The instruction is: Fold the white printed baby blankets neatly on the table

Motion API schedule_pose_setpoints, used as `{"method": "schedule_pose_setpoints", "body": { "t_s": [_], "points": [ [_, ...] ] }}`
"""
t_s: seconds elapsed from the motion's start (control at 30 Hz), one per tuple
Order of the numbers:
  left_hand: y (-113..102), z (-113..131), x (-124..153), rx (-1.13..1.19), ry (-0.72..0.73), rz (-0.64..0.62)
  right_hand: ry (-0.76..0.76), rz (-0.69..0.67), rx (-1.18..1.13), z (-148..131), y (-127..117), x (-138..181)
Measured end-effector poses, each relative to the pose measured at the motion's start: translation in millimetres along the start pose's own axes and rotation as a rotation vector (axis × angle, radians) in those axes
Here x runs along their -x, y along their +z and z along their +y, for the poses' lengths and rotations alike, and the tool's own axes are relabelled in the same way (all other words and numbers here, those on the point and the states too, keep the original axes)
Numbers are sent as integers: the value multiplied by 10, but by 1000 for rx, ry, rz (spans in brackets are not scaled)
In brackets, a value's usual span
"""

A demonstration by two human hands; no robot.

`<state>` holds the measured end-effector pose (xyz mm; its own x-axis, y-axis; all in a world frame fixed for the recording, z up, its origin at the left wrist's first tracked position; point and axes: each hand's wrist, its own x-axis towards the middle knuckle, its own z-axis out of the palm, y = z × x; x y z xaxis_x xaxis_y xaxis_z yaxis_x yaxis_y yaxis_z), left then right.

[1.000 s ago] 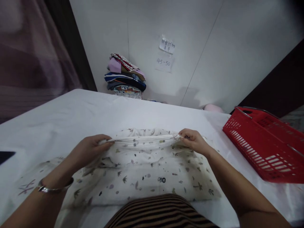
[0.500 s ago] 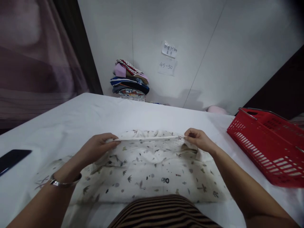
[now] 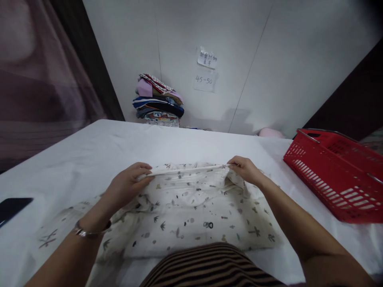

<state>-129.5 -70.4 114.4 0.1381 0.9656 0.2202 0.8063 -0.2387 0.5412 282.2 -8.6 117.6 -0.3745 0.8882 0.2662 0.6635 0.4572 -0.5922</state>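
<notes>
A white cloth [image 3: 191, 219] printed with small plants and animals lies on the white-covered surface before me, close to my striped top. Its far edge is raised and stretched into a taut band between my two hands. My left hand [image 3: 131, 181] grips this edge at the left between thumb and fingers. At the other end my right hand [image 3: 243, 167] pinches the same edge, and a loose fold hangs below it. Part of the cloth at the left lies rumpled under my left forearm, which wears a metal bangle.
A red plastic basket [image 3: 335, 175] with metal handles stands at the right. On the left lies a dark phone [image 3: 14, 209]. A stack of folded fabrics [image 3: 158, 99] sits by the wall, where paper labels [image 3: 205, 81] hang. Something pink [image 3: 271, 132] shows beyond the far edge.
My right hand has shifted slightly up and left with the edge, so the band now slants up to the right. My left fingers have loosened a little. The camera view has shifted slightly.
</notes>
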Motion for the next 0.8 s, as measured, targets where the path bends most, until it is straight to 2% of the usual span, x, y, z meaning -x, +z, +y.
{"method": "schedule_pose_setpoints", "body": {
  "t_s": [0.1, 0.23, 0.4, 0.5, 0.67, 0.8],
  "points": [
    [132, 173, -161, -121, 27, 70, -25, -36, -58, -127, 145, -45],
    [407, 576, -295, -82, 95, -69, -129, -134, -109, -336, 396, -105],
    [755, 955, -318, -97, 232, -208, -298, -154, -65, -523, 635, -107],
    [864, 1036, -350, -141, 220, -299, -337, -186, 0, -542, 701, -82],
    [952, 1035, -436, -255, 190, -386, -305, -184, 55, -511, 722, -25],
    [956, 996, -449, -256, 202, -356, -302, -171, 130, -429, 714, 46]
  ]
}}
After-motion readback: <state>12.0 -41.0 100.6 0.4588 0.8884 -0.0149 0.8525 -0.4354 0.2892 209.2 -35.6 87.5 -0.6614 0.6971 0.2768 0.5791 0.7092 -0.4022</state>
